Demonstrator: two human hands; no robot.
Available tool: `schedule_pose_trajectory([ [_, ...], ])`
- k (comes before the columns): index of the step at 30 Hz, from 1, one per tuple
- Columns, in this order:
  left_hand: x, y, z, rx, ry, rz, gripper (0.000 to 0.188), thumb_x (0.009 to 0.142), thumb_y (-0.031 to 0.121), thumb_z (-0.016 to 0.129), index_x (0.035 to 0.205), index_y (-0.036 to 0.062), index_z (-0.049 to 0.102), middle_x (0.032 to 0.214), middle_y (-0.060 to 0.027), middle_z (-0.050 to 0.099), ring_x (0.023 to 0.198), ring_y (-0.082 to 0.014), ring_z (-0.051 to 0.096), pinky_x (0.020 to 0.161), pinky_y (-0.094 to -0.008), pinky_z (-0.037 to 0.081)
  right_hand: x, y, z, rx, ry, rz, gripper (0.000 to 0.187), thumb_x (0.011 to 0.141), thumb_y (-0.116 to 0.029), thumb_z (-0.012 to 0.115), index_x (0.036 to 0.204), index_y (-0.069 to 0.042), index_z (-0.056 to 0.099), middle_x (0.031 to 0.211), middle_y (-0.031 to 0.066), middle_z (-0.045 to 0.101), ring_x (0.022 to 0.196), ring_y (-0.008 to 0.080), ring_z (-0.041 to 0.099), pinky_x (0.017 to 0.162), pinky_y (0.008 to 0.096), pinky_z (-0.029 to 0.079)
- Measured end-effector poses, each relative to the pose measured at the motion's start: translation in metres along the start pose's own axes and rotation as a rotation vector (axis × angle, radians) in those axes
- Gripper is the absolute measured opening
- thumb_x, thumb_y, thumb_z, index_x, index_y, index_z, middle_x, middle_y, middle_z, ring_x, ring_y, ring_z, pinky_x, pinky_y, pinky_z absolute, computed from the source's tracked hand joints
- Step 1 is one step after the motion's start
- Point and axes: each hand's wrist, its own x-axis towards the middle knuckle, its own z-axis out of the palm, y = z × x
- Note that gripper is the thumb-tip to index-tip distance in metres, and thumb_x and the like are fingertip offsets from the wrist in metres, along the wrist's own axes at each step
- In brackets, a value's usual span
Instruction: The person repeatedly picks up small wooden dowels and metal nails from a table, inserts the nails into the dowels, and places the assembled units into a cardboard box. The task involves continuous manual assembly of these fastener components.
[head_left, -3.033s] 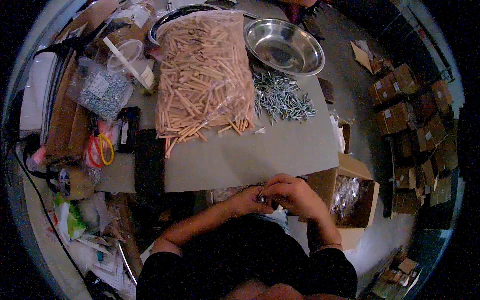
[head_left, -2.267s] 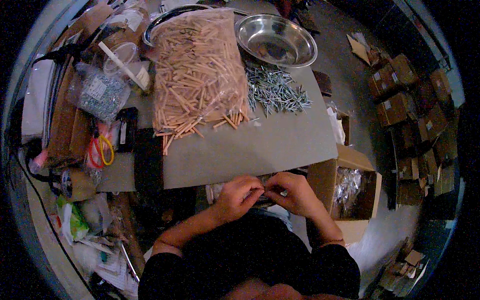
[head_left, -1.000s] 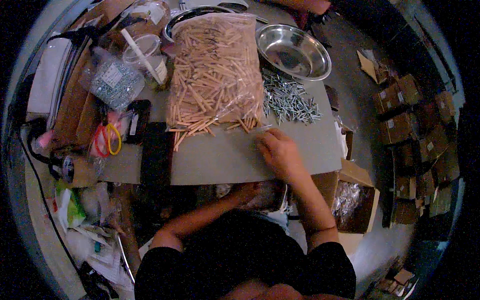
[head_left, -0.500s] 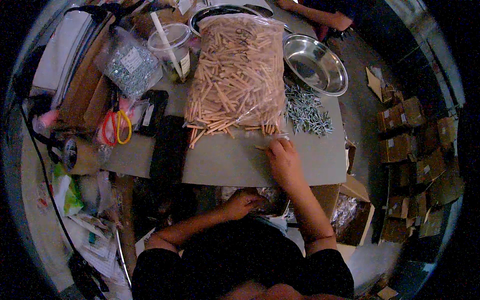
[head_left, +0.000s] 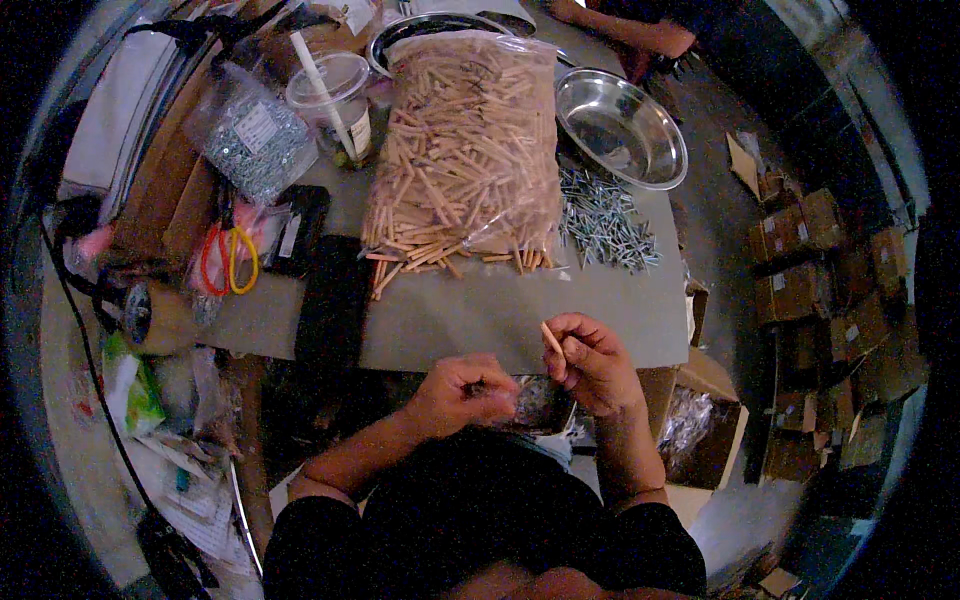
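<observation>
My right hand (head_left: 592,365) pinches a short wooden dowel (head_left: 552,339) between thumb and fingers, just over the table's near edge. To its left, my left hand (head_left: 462,393) is curled closed at the same edge; what its fingers hold, if anything, is hidden and blurred. Beyond both hands lies a large clear plastic bag (head_left: 465,150) full of wooden dowels, with some spilling from its near end onto the grey table (head_left: 460,315). A pile of silvery screws (head_left: 610,225) sits to the right of the bag.
A steel bowl (head_left: 622,128) stands behind the screws. Left are a lidded plastic cup (head_left: 330,100) with a straw, a bag of small metal parts (head_left: 255,140) and scissors (head_left: 230,258). Cardboard boxes (head_left: 795,250) are stacked at right. Another person's arm (head_left: 640,32) shows far right.
My right hand has drawn back from the dowel bag toward my body, with a dowel now plainly in its fingers. My left hand has risen to the table's near edge.
</observation>
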Motion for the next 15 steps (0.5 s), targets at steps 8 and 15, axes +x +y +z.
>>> schedule_pose_trajectory([
  [8, 0.011, 0.005, 0.006, -0.05, 0.026, 0.064, 0.016, 0.082, 0.013, 0.067, 0.078, 0.0002, 0.06, 0.08, -0.0058, 0.062, 0.071, -0.0108, 0.056, 0.063, -0.0269, 0.046, -0.009, 0.002, 0.001, 0.023, 0.132, -0.075, 0.016, 0.089, -0.01, 0.056, 0.102, -0.002, 0.052, 0.083, 0.0101, 0.058, 0.061, 0.0135, 0.057, 0.055, 0.022, 0.045],
  [15, 0.026, 0.007, 0.018, 0.338, -0.025, -0.22, 0.032, 0.077, 0.029, 0.071, 0.087, 0.0012, 0.057, 0.079, -0.0127, 0.061, 0.071, -0.0202, 0.059, 0.064, -0.0325, 0.047, -0.018, 0.005, -0.006, -0.783, 0.176, -0.3, 0.013, 0.082, -0.005, 0.064, 0.092, -0.003, 0.056, 0.082, 0.0105, 0.061, 0.066, 0.0181, 0.061, 0.062, 0.0259, 0.05],
])
